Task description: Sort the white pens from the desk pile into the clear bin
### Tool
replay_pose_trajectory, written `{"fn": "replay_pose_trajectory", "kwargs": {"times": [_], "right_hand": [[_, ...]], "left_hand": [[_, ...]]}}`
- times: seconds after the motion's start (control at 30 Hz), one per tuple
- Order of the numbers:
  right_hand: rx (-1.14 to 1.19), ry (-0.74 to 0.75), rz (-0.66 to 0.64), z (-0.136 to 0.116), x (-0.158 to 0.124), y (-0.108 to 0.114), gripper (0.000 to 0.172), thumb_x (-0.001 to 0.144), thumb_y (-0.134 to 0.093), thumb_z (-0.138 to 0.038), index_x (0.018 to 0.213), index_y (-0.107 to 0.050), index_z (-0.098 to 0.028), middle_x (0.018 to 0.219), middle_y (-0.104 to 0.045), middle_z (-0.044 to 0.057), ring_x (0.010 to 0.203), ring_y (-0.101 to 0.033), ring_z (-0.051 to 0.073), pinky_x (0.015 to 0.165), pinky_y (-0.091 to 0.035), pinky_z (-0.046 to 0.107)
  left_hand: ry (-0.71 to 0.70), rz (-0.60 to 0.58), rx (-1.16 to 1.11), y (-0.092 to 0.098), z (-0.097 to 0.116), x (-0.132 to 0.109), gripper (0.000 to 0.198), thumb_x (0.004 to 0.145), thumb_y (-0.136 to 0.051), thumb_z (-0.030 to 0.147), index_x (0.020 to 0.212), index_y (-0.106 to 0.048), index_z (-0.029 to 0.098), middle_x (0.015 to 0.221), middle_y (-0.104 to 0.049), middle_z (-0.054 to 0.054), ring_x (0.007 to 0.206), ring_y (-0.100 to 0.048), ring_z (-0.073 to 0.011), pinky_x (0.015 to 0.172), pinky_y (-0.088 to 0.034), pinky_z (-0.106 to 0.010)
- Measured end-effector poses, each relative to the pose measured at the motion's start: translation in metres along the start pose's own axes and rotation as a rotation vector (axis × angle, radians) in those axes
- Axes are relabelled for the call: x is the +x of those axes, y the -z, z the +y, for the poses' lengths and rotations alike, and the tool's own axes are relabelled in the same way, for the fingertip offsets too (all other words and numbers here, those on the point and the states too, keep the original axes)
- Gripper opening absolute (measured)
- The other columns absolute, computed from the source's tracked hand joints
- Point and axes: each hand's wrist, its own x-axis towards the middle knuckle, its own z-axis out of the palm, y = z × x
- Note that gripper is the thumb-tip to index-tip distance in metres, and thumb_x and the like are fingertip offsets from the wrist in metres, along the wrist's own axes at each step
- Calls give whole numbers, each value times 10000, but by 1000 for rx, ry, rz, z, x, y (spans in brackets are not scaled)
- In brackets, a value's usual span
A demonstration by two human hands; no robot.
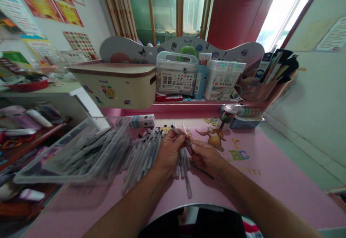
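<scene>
Over the pink desk, my left hand [171, 147] is closed around a slim pen [176, 130], its dark end sticking out above the fingers. My right hand [207, 154] pinches the lower end of the same pen, close beside the left. Under and between the hands lie a few clear-barrelled pens [187, 184], and a thin dark stick [203, 171] rests below the right hand. Left of my left hand is a spread of similar pens [143, 155]. Farther left, a clear plastic box [58, 178] holds many more pens.
Behind the desk, a shelf carries a lidded cream bin [124, 90], a clear handled case [177, 74], a marker box [223, 79] and a pink holder [254, 88]. A small white carton [142, 121] and a jar [228, 113] stand on the desk. The wall is at right.
</scene>
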Motion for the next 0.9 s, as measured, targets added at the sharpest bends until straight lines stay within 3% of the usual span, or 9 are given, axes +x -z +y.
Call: {"fn": "replay_pose_trajectory", "kwargs": {"times": [0.1, 0.3, 0.5, 0.6, 0.77, 0.9], "right_hand": [[-16, 18, -2, 2, 1, 1, 286, 847, -648, -463, 823, -561, -192, 519, -322, -92, 417, -186, 64, 397, -135, 205], [-147, 61, 50, 0, 2, -4, 319, 808, -679, -517, 830, -592, -211, 557, -358, -67, 498, -330, 101, 492, -313, 232], [-241, 86, 74, -3, 3, -2, 307, 817, -676, -500, 873, -630, -202, 615, -446, -34, 586, -421, 135, 558, -366, 264], [-196, 82, 69, -3, 3, -2, 312, 814, -685, -494, 852, -609, -194, 578, -413, -54, 526, -381, 109, 513, -340, 245], [-88, -2, -5, -2, -3, -1, 312, 864, -634, -490, 805, -536, -200, 498, -302, -108, 396, -180, 58, 367, -148, 194], [-37, -59, -74, 1, -5, 2, 350, 882, -589, -531, 808, -549, -192, 482, -301, -108, 382, -169, 56, 340, -119, 182]], "left_hand": [[-2, 1, -3, 0, 0, -1, 232, 701, -770, 270, 844, -607, 189, 752, -684, 9, 723, -669, -149, 771, -527, -303], [-35, 0, 94, 1, 2, -2, 187, 739, -744, 256, 853, -618, 178, 764, -689, 1, 704, -664, -143, 698, -518, -270], [-25, -33, 65, 4, -1, 0, 201, 751, -741, 264, 861, -599, 175, 752, -680, -4, 656, -636, -142, 618, -497, -266], [-15, -38, 68, 5, -2, 1, 208, 746, -748, 269, 855, -599, 173, 758, -684, -11, 645, -628, -140, 612, -491, -268], [-3, -48, 69, 8, -2, 2, 193, 747, -746, 260, 852, -609, 175, 776, -694, -13, 703, -658, -147, 648, -503, -258], [-19, -67, 103, 12, 3, 5, 172, 753, -744, 256, 846, -629, 168, 771, -697, -6, 736, -669, -128, 720, -524, -245]]}}
